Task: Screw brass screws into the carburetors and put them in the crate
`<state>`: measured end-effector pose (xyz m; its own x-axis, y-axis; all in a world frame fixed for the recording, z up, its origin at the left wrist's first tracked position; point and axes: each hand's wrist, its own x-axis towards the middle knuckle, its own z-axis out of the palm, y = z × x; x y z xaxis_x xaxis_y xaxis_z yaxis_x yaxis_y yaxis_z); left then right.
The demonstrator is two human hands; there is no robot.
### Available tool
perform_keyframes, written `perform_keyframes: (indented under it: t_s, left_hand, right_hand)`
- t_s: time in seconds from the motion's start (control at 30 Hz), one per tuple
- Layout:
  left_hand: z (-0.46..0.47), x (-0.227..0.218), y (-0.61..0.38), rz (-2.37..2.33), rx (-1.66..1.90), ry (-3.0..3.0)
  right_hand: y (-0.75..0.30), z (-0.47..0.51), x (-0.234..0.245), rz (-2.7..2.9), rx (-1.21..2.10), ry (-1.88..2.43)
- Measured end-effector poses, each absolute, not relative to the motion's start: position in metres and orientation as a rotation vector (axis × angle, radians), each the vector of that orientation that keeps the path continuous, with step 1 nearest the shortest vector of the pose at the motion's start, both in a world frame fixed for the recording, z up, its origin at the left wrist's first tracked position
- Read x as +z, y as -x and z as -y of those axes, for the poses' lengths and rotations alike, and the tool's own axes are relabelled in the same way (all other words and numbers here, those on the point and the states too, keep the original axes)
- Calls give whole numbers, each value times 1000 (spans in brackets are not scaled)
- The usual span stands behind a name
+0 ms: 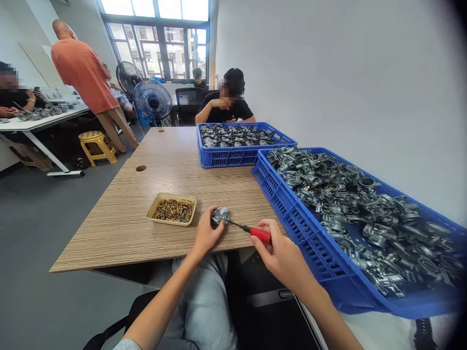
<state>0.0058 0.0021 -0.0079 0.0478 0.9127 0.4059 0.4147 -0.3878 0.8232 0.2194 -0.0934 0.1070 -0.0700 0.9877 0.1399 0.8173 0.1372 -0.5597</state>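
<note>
One table [120, 218] carries everything. On its right the near crate [288, 204] is heaped with grey castings [365, 209], and the far crate [233, 156] is full too, so plenty looks left. The tray [151, 210] is well stocked with brass screws [173, 210]. Now the left hand [206, 236] grips one casting [220, 215] at the table's near edge. The right hand [280, 250] is closed on the screwdriver [260, 235], tip at the casting.

We sit at a long wood-grain laminate table [175, 160] that stretches away beyond the grip. Right of the grip rises a plain white wall [328, 73]; left of it spreads a dark grey floor [32, 228]. Far ahead of the grip, tall dark-framed windows [175, 48] admit daylight behind a round black pedestal fan [152, 101], and a yellow plastic stool [95, 144] stands far to the left.
</note>
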Motion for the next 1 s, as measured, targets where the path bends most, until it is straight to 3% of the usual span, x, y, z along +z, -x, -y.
perform_keyframes:
  t_s: [0.33, 0.63, 1.0]
  left_hand:
    - [-2, -7, -6, -1330, 1315, -1832]
    - [-1, -7, -5, -1336, 1309, -1835]
    - [-3, -9, -6, -1316, 1315, -1835]
  right_hand:
    - [-217, 97, 111, 1930, 582, 1609]
    - [-221, 91, 104, 1901, 396, 1821]
    - [-218, 95, 108, 1939, 506, 1701]
